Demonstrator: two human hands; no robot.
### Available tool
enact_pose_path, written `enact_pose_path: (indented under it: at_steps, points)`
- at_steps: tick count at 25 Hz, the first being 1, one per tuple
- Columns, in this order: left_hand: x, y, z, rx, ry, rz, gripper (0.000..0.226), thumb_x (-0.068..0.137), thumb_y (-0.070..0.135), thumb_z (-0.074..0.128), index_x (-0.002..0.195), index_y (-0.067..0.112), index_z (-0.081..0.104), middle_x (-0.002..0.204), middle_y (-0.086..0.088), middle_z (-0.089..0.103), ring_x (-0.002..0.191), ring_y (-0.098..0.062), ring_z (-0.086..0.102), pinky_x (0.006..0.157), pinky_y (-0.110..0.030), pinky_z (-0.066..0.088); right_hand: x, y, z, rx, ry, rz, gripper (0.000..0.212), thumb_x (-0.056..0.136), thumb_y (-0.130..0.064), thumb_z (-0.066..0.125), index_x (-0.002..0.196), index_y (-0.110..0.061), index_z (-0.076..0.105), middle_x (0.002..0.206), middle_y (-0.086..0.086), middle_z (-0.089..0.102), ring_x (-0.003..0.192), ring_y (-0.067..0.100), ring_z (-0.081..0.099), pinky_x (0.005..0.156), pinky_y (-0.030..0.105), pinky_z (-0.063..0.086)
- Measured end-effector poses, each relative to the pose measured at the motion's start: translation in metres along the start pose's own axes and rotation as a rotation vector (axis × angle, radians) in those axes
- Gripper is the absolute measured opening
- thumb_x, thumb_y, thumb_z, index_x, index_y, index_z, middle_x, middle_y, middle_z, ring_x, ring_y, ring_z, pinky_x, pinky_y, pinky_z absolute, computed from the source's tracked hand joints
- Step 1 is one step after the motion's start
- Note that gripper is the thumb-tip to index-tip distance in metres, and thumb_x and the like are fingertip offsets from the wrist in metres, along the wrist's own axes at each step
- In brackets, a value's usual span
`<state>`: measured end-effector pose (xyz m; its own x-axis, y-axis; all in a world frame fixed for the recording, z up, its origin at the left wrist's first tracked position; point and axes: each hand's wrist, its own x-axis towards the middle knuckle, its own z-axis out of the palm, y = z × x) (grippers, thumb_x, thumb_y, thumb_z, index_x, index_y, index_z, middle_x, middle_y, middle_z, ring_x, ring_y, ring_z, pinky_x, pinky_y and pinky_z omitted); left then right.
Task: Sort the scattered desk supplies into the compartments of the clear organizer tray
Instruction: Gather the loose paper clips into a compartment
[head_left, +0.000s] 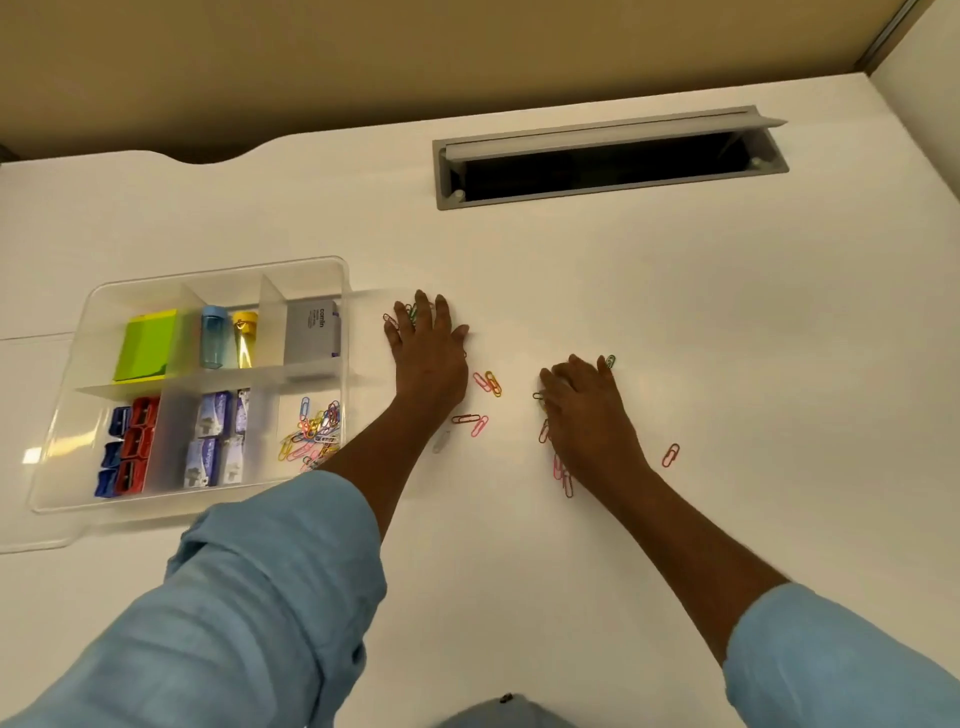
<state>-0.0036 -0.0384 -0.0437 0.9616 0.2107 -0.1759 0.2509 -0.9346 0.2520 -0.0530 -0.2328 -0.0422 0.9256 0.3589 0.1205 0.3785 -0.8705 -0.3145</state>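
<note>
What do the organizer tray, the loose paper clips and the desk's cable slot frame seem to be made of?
The organizer tray looks like clear, slightly frosted plastic: its contents show through the walls. The paper clips are probably coated wire: thin bent loops in pink, orange and green. The cable slot frame is matte grey, metal or plastic; I cannot tell which.

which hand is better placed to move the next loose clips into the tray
Left. The left hand lies flat on loose paper clips right beside the tray, nearest the compartment that already holds clips. The right hand sits farther right, away from it.
</note>
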Motion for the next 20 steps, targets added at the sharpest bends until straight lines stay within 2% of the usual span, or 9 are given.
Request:
enact_pose_path:
  at_steps: [1, 3, 6, 8, 10, 13, 16, 18, 20]
  points:
    - [-0.005, 0.0, -0.001, -0.009, 0.005, 0.009, 0.053, 0.102, 0.033, 0.023, 0.149, 0.008, 0.015, 0.158, -0.017, 0.007, 0.146, -0.037, 0.0, 0.12, -0.047, 0.0, -0.001, 0.004, -0.005, 0.064, 0.072, 0.068, 0.026, 0.09, -0.008, 0.058, 0.113, 0.002, 0.064, 0.115, 0.022, 0.061, 0.115, 0.04, 0.055, 0.109, 0.052, 0.036]
    - [-0.017, 0.002, -0.003, -0.001, 0.01, 0.041, 0.052, 0.102, 0.031, 0.024, 0.146, 0.003, 0.022, 0.155, -0.023, 0.014, 0.145, -0.039, 0.007, 0.121, -0.046, 0.004, 0.002, 0.008, -0.014, 0.149, 0.075, 0.264, 0.036, 0.096, -0.021, 0.05, 0.123, 0.0, 0.058, 0.127, 0.021, 0.051, 0.123, 0.035, 0.046, 0.107, 0.043, 0.038]
    - [-0.045, 0.002, -0.001, 0.018, -0.01, 0.148, 0.051, 0.1, 0.026, 0.035, 0.142, -0.002, 0.03, 0.15, -0.032, 0.021, 0.142, -0.045, 0.013, 0.12, -0.049, 0.009, 0.007, 0.008, -0.009, 0.116, -0.097, 0.443, 0.055, 0.1, -0.038, 0.035, 0.146, -0.006, 0.031, 0.153, 0.023, 0.02, 0.144, 0.034, 0.015, 0.12, 0.041, 0.015]
    - [-0.065, 0.002, 0.004, 0.098, -0.045, 0.227, 0.054, 0.098, 0.026, 0.04, 0.143, 0.0, 0.029, 0.151, -0.031, 0.019, 0.142, -0.046, 0.011, 0.119, -0.05, 0.008, 0.002, -0.002, -0.001, 0.082, -0.183, 0.394, 0.059, 0.101, -0.042, 0.028, 0.15, -0.012, 0.019, 0.157, 0.025, 0.002, 0.147, 0.035, -0.003, 0.121, 0.044, -0.001]
    - [-0.081, 0.002, 0.008, 0.09, -0.07, 0.207, 0.053, 0.1, 0.029, 0.032, 0.147, 0.006, 0.023, 0.154, -0.028, 0.013, 0.144, -0.042, 0.006, 0.12, -0.047, 0.005, -0.006, -0.015, 0.006, 0.083, -0.202, 0.339, 0.058, 0.101, -0.042, 0.025, 0.151, -0.015, 0.016, 0.157, 0.025, -0.002, 0.147, 0.035, -0.008, 0.12, 0.047, -0.005]
    - [-0.101, 0.006, 0.013, 0.007, -0.085, 0.198, 0.051, 0.101, 0.026, 0.027, 0.149, 0.011, 0.016, 0.155, -0.026, 0.009, 0.144, -0.042, 0.002, 0.121, -0.044, 0.003, -0.023, -0.03, 0.009, 0.064, -0.232, 0.215, 0.054, 0.101, -0.038, 0.025, 0.151, -0.017, 0.017, 0.158, 0.021, -0.001, 0.147, 0.033, -0.007, 0.12, 0.046, -0.003]
    - [-0.115, 0.011, 0.016, -0.021, -0.136, 0.22, 0.058, 0.097, 0.012, 0.032, 0.15, 0.015, 0.01, 0.155, -0.027, 0.005, 0.144, -0.043, -0.005, 0.119, -0.045, 0.001, -0.041, -0.037, 0.008, 0.02, -0.279, 0.12, 0.054, 0.102, -0.033, 0.028, 0.151, -0.016, 0.016, 0.159, 0.017, 0.0, 0.147, 0.033, -0.005, 0.12, 0.043, 0.0]
    - [-0.12, 0.013, 0.017, -0.023, -0.181, 0.22, 0.059, 0.094, 0.004, 0.033, 0.149, 0.016, 0.015, 0.155, -0.026, 0.003, 0.144, -0.043, -0.006, 0.119, -0.046, 0.004, -0.048, -0.037, 0.004, -0.009, -0.292, 0.118, 0.053, 0.102, -0.026, 0.03, 0.151, -0.014, 0.017, 0.159, 0.015, 0.003, 0.148, 0.032, -0.001, 0.121, 0.041, 0.005]
    - [-0.125, 0.014, 0.018, 0.003, -0.184, 0.222, 0.054, 0.095, 0.001, 0.03, 0.148, 0.013, 0.022, 0.156, -0.024, 0.007, 0.145, -0.04, -0.002, 0.119, -0.045, 0.01, -0.056, -0.041, -0.001, -0.038, -0.316, 0.114, 0.055, 0.099, -0.012, 0.032, 0.151, -0.01, 0.015, 0.159, 0.015, 0.004, 0.148, 0.033, 0.001, 0.121, 0.039, 0.008]
